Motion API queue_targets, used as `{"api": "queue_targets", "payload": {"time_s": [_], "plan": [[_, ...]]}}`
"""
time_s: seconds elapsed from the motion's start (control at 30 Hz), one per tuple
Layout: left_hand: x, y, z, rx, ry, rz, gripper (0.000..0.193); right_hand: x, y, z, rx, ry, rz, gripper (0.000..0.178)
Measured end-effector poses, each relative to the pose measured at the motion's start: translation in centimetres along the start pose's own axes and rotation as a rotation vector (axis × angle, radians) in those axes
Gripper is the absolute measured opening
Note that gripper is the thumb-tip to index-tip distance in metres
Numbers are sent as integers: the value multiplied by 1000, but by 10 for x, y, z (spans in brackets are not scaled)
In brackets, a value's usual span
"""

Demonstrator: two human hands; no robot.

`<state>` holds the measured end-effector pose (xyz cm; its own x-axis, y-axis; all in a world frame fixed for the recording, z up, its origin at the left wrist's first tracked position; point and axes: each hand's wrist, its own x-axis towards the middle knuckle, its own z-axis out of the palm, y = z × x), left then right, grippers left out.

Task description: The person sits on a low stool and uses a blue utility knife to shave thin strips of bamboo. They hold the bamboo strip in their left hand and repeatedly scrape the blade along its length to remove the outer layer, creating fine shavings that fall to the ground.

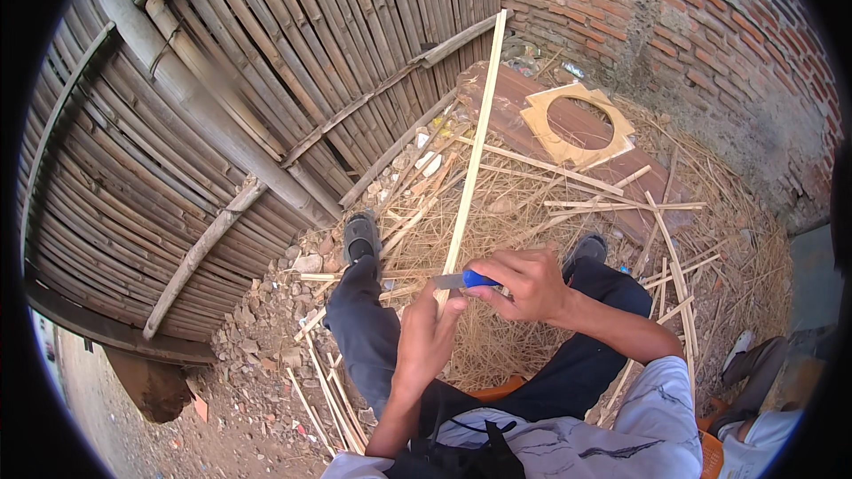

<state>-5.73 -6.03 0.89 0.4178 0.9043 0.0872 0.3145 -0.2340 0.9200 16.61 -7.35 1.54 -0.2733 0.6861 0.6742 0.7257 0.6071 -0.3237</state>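
Note:
A long pale bamboo strip [475,160] rises away from me, its near end between my knees. My left hand [424,334] is closed around that near end. In my right hand [525,284] is a knife [451,281] with a blue handle, gripped by the fingers. The short grey blade lies across the strip, just beyond my left thumb. Whether its edge has bitten into the strip cannot be made out.
Shavings and straw [506,213] cover the ground between my feet. Loose strips [679,288] lie to the right, others [333,395] at lower left. Beyond are a brown board [497,93] and a cut-out yellowish panel [543,124]. A bamboo fence [293,44] and brick wall [710,44] enclose the corner. Another person's leg [759,371] shows at right.

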Motion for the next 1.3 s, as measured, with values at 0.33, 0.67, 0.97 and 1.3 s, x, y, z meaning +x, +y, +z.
{"api": "queue_targets", "payload": {"time_s": [0.33, 0.67, 0.97, 1.3], "plan": [[4, 20, 10, 215, 98, 24, 49, 0, -8, 3, 36, 35, 81, 29], [4, 12, 14, 212, 123, 25, 42, 1, -8, -2, 49, -14, 93, 28], [6, 18, 13, 125, 164, 32, 32, 6, -10, -4, 49, 1, 119, 28], [7, 8, 18, 40, 203, 16, 32, 10, -9, -8, 49, -22, 121, 28]]}}
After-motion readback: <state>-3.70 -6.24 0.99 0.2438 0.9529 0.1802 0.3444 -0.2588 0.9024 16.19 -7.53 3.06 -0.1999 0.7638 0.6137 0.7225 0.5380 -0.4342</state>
